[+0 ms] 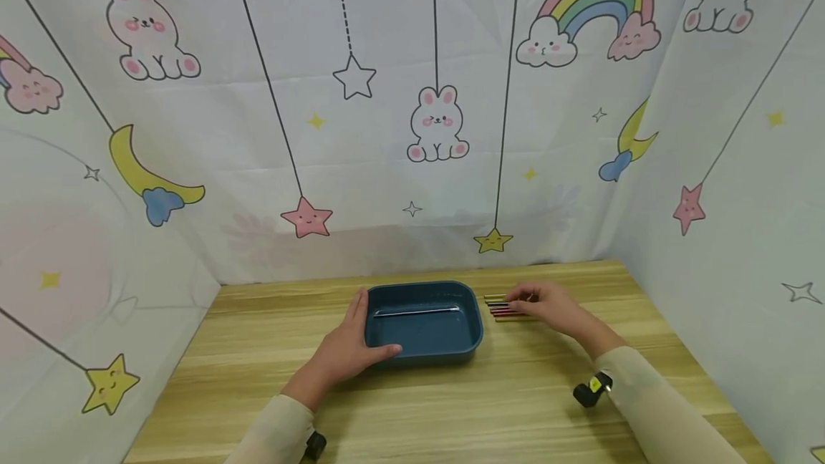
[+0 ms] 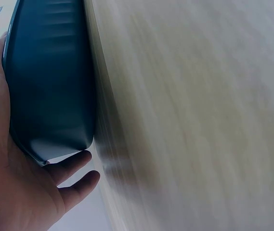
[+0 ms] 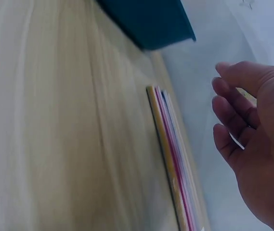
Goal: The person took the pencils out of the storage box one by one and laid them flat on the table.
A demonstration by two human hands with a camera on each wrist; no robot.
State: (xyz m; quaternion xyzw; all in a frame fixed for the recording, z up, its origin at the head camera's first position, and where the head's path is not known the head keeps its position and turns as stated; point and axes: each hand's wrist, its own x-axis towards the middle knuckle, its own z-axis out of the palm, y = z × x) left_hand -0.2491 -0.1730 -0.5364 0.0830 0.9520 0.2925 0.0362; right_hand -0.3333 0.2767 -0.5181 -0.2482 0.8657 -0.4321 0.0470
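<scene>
A dark teal rectangular tray [image 1: 425, 359] with rounded corners stands on the wooden table, nothing visible inside it. My left hand [image 1: 351, 346] rests against its left end, fingers straight along the side and thumb over the front rim. In the left wrist view that hand [image 2: 16, 187] spans the tray's end wall [image 2: 52, 77]. Right of the tray lies a row of several slim sticks [image 1: 499, 312], gold, dark and red. Over them hovers my right hand [image 1: 548, 303], fingers loosely bent. The right wrist view shows this hand [image 3: 257, 125] apart from the sticks [image 3: 173, 154], holding nothing visible.
The wood-grain table [image 1: 419, 407] ends at a white cloth backdrop [image 1: 387, 185] printed with rabbits, stars and rainbows. Cloth also hangs at both sides. A black wrist camera [image 1: 591, 389] sits on the right sleeve, another [image 1: 314, 444] on the left.
</scene>
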